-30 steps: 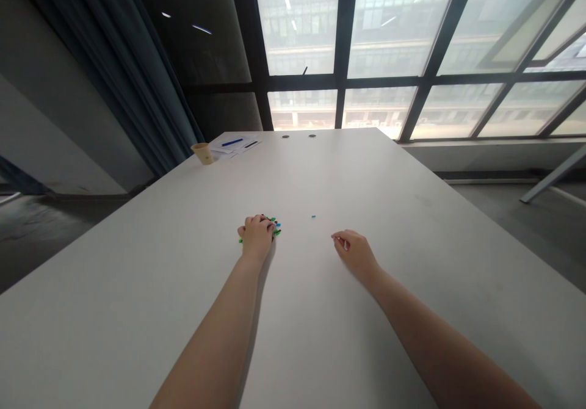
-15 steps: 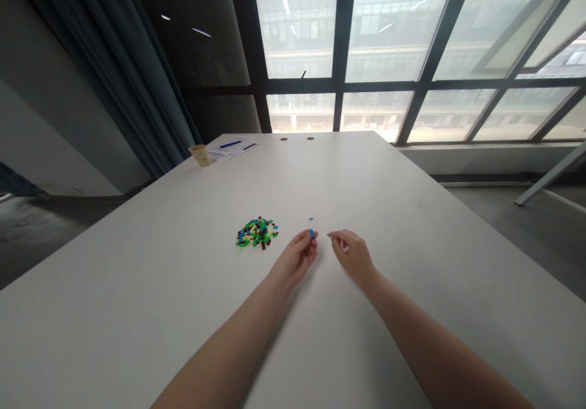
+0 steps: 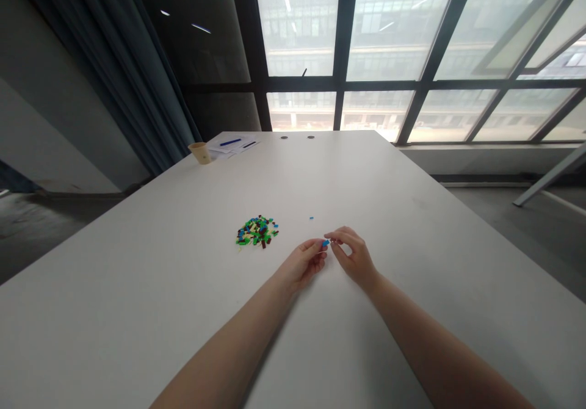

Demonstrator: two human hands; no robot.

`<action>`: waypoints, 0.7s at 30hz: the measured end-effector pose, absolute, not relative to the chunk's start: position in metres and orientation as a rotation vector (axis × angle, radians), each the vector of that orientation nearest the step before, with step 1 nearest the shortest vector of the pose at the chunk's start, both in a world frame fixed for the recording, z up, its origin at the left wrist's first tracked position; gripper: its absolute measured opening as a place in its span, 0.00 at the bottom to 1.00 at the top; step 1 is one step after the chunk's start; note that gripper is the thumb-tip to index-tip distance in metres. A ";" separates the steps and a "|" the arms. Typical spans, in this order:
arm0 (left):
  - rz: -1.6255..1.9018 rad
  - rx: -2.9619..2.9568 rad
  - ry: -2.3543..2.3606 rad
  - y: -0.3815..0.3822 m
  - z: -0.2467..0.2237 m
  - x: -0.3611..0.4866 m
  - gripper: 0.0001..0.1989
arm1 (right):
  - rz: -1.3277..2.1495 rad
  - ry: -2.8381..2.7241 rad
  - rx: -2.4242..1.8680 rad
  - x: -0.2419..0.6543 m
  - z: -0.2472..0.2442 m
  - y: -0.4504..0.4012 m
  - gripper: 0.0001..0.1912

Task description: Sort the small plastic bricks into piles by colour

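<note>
Blue plastic brick (image 3: 325, 243): pinched between the fingertips of both hands, well apart from the table edges.
Left hand (image 3: 302, 264): curled, tips at the brick.
Right hand (image 3: 352, 255): thumb and fingers pressed together on the brick.
Brick pile (image 3: 256, 232): small green, blue, brown and cream rectangles, near the left hand.
Lone blue brick (image 3: 311, 218): tiny, just beyond the hands.
White tabletop (image 3: 137, 287): smooth, matte, straight-edged.

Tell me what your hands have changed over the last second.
The left hand has lifted off the pile of small coloured plastic bricks and moved right, bringing a small blue brick to the right hand, which has closed in; the brick sits between both hands' fingertips, though which grips it is unclear. The pile, the lone blue brick and the paper cup stayed put.
</note>
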State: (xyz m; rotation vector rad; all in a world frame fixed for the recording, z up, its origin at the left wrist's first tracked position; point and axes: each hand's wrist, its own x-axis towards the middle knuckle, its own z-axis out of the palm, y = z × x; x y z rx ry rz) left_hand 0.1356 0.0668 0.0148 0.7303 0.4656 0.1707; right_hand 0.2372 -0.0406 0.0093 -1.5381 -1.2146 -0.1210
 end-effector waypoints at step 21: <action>0.946 1.630 0.906 0.182 0.008 0.116 0.09 | -0.062 -0.889 -2.293 0.309 -0.009 -0.011 0.10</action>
